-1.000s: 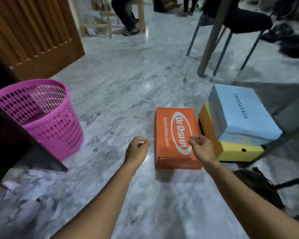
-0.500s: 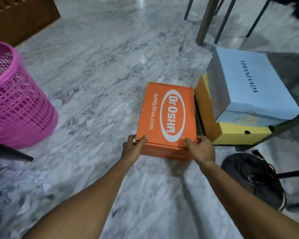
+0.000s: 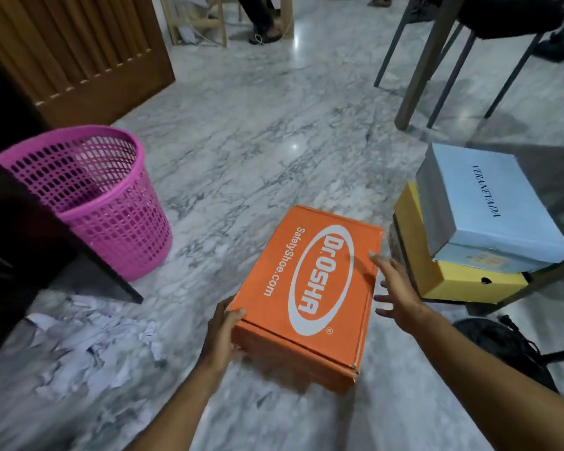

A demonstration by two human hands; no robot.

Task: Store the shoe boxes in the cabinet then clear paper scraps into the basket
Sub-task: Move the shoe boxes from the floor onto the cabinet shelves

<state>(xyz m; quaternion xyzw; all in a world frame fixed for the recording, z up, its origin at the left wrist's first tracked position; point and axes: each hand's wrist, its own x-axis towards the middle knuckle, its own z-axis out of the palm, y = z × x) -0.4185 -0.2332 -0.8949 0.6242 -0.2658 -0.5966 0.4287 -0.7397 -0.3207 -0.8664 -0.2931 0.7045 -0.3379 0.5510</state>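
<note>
An orange shoe box (image 3: 310, 288) with a white oval logo is lifted off the marble floor and tilted. My left hand (image 3: 223, 330) grips its near left corner. My right hand (image 3: 396, 288) is beside the box's right edge with fingers spread, its fingertip touching the lid's edge. To the right a light blue shoe box (image 3: 489, 203) lies on a yellow shoe box (image 3: 443, 275). A pink mesh basket (image 3: 88, 196) stands at the left. White paper scraps (image 3: 88, 340) lie on the floor at the lower left. The dark cabinet (image 3: 17, 236) fills the left edge.
A wooden slatted panel (image 3: 88, 50) stands at the back left. Chair and table legs (image 3: 437, 60) rise at the back right, and a person's legs (image 3: 258, 17) show at the top. A black fan-like object (image 3: 505, 349) lies at the lower right.
The orange box has come up off the floor and swung toward me and left. My right hand has let go of its near corner and opened beside the right edge.
</note>
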